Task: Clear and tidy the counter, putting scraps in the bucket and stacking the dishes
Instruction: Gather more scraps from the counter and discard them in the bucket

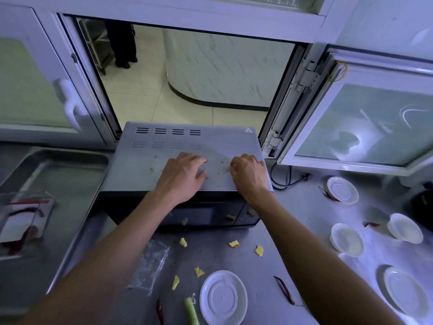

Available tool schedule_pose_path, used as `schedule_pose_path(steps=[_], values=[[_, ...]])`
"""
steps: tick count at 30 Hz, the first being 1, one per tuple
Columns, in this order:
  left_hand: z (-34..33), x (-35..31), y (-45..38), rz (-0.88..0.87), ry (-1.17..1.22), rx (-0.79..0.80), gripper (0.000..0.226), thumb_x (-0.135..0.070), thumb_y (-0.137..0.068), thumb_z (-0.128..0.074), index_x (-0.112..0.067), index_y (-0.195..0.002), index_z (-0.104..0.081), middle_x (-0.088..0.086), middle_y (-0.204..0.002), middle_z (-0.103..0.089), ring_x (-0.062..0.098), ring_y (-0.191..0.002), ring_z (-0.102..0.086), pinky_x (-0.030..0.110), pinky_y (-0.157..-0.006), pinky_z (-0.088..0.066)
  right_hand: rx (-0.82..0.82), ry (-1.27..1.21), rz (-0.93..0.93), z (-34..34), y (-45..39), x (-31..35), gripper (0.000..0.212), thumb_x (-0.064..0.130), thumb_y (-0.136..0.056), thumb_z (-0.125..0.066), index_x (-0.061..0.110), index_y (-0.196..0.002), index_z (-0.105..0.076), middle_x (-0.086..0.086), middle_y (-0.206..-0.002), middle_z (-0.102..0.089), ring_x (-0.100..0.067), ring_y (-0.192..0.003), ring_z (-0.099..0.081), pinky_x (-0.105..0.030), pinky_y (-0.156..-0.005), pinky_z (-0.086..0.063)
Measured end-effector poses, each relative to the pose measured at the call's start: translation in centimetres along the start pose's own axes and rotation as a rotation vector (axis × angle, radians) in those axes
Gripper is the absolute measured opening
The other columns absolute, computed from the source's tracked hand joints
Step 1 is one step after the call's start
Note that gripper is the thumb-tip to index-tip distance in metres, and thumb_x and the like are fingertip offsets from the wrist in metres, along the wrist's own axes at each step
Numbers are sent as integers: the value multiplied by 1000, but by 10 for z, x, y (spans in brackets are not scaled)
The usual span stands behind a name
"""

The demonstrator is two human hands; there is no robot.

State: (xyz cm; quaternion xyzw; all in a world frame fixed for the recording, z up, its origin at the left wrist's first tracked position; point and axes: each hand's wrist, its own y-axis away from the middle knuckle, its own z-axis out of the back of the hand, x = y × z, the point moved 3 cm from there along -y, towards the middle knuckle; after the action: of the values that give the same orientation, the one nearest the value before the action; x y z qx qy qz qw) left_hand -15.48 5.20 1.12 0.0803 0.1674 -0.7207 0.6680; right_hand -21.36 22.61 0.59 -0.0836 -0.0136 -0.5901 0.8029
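A steel counter (304, 207) runs under both forearms, and on it, under both hands, stands a microwave oven (187, 146) with a grey top. Beyond the fingertips an open hatch (199, 73) shows a tiled floor. Well left of the left fingers lies a large metal tray (58, 184) holding a clear bag of red chillies (23, 219).

The left hand (181, 177) lies palm down on the oven top, fingers straight and a little spread, gripping nothing. The right hand (248, 174) rests just beside it, fingers curled tight, thumb and fingertips pinched over a small crumb (228, 169); whether the crumb is actually held cannot be told. More crumbs (152, 170) speckle the top left of the left fingers.

Well behind the fingers, towards the wrists and elbows, the counter carries white dishes: an upturned plate (223, 297) between the forearms, another plate (404, 290) and three small bowls (346, 239) right of the right arm. Between the forearms lie a crumpled clear wrapper (150, 266), yellow scraps (234, 243), a green stalk piece (191, 310) and a dried chilli (284, 289). No bucket shows.
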Motion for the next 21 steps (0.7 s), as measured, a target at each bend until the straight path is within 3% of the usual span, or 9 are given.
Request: schedule_pose_path(steps=[12,17,21], values=[[6,-23,35,-57,43,-16,38,-34,-101,-50,-19,-135,-55,-3,-135,-58,18,-131,-44,45,-105,-40,-115,-146,-33,12,46,-14,21,11,-97,-47,10,-91,-67,-6,-91,-62,-31,-83,-53,-34,-70,-36],[2,-35,55,-101,70,-21,36,-33,-100,-50,-18,-132,-58,-4,-132,-61,18,-129,-46,45,-103,-41,-135,-213,-85,14,74,-16,19,11,-93,-51,10,-83,-67,-5,-87,-62,-31,-81,-54,-34,-64,-43],[-5,-38,69,-129,74,-23,34,-34,-99,-52,-18,-128,-61,-4,-129,-62,18,-127,-48,44,-102,-42,-145,-254,-106,11,92,-19,18,14,-93,-53,9,-88,-69,-7,-91,-65,-30,-85,-56,-38,-65,-47]])
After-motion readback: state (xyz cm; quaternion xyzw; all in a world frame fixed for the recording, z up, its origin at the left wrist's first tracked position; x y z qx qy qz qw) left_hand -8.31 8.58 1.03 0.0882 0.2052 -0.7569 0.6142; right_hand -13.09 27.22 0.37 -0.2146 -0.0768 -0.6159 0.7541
